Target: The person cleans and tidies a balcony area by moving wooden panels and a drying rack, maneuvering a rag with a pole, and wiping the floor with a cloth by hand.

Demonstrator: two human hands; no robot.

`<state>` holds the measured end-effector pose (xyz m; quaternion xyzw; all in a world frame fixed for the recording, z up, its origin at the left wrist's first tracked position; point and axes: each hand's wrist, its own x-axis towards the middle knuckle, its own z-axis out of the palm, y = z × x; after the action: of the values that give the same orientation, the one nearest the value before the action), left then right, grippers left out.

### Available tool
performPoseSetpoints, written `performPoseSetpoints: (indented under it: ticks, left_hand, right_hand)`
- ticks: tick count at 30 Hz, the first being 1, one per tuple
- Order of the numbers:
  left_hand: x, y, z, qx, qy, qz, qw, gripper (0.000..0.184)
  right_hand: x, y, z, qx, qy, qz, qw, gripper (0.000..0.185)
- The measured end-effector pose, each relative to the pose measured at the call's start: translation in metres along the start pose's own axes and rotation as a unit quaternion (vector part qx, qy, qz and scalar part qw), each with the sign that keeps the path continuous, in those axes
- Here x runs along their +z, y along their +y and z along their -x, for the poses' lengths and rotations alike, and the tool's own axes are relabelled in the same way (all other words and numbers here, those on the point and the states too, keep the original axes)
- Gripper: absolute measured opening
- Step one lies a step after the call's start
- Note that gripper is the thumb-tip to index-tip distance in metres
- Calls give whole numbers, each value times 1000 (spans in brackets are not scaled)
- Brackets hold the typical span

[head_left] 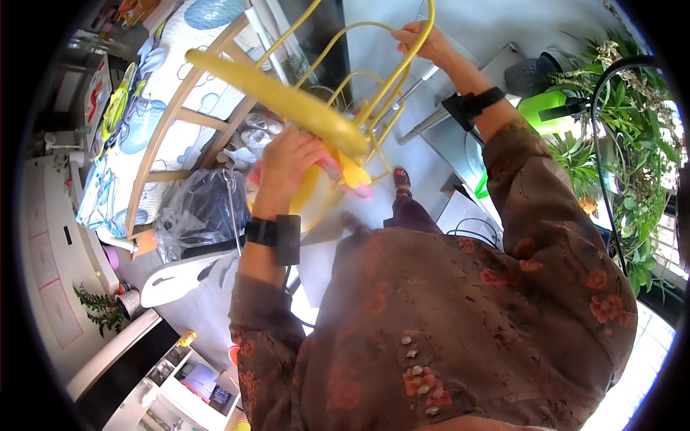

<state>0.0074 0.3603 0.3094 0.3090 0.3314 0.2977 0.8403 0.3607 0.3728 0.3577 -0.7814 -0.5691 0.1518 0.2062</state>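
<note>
A yellow metal-framed chair (287, 100) with a thick padded part is held up in front of me, tilted. My right hand (428, 42) has its fingers wrapped round one of its thin yellow tubes at the top. Near the lower side of the padded part, my left hand (291, 158) is closed on a pink cloth (329, 161), partly hidden by the padding. A yellow flower shape (355, 174) hangs beside the cloth. Black bands sit on both wrists.
A wooden-framed bed (194, 118) stands at the left, with a clear plastic bag (205, 208) beside it. Green plants (632, 144) and a bright green bottle (546, 111) are at the right. A white board (180, 280) and a shelf (194, 384) are lower left.
</note>
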Motion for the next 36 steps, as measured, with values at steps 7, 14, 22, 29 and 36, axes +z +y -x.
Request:
performPoseSetpoints:
  ticks: [7, 14, 22, 29, 36]
  left_hand:
    - [2, -15, -25, 87, -17, -326, 941, 18]
    - [47, -17, -35, 111, 42, -421, 899, 19]
    - [47, -21, -104, 76, -44, -419, 904, 26]
    - [134, -16, -160, 6, 84, -140, 987, 20]
    - [173, -9, -223, -24, 63, -160, 985, 19]
  right_hand:
    - [2, -5, 6, 81, -86, -457, 882, 27]
    - [-15, 20, -6, -11, -73, -419, 905, 22]
    - [-49, 72, -39, -45, -33, -413, 909, 25]
    - [-89, 124, -77, -30, 54, -335, 940, 23]
    - [-113, 161, -110, -17, 120, -420, 899, 21]
